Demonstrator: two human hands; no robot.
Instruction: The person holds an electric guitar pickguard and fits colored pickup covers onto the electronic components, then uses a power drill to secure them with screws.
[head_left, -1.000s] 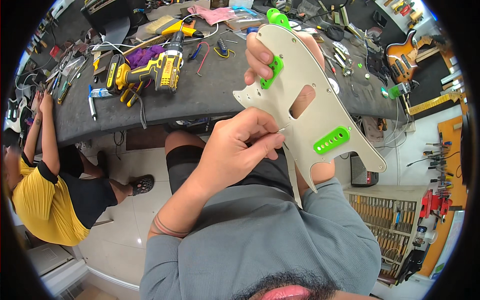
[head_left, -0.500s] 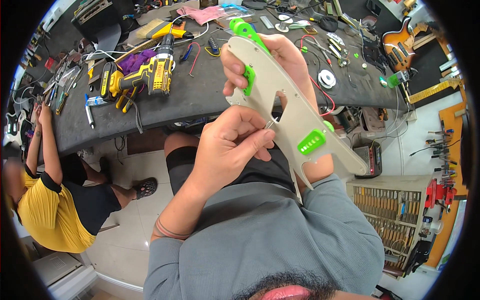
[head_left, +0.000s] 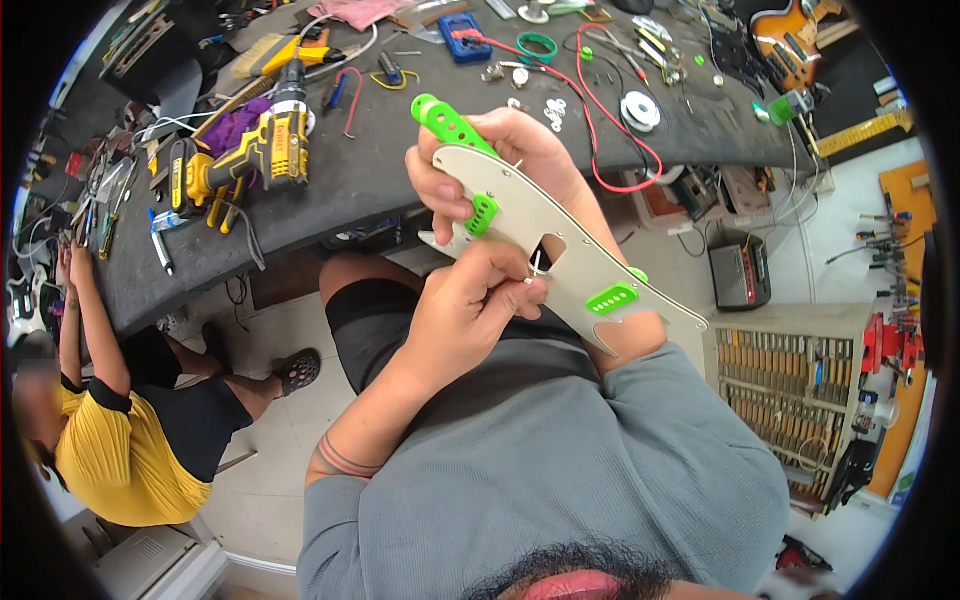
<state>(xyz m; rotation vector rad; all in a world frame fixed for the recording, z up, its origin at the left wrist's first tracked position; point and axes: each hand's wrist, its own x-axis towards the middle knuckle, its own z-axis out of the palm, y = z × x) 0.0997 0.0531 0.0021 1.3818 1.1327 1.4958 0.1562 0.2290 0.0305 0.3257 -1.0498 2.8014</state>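
Observation:
My right hand [head_left: 510, 150] grips the upper end of a cream guitar pickguard [head_left: 590, 262], fingers curled over its near edge. A green strip with round holes [head_left: 455, 127] sticks out past that end. Set into the pickguard are two green oblong pieces, one [head_left: 482, 214] beside my right fingers and another [head_left: 612, 298] towards the lower end, each with a row of small holes or dots. Between them is a cut-out. At its edge my left hand [head_left: 470, 305] is closed, thumb and forefinger pinching a thin pale rod [head_left: 538, 260]; its exact kind is unclear.
On the dark bench [head_left: 370, 190] lie a yellow cordless drill [head_left: 270, 150], a brush [head_left: 268, 58], a blue meter [head_left: 464, 38], red leads [head_left: 600, 175] and a white spool [head_left: 640, 111]. A person in yellow [head_left: 130, 440] sits at left. A tool cabinet [head_left: 785, 400] stands at right.
The pickguard and both hands sit lower and further left in view, with the pickguard tilted flatter. The view has shifted, uncovering the blue meter. The pinch on the rod continues.

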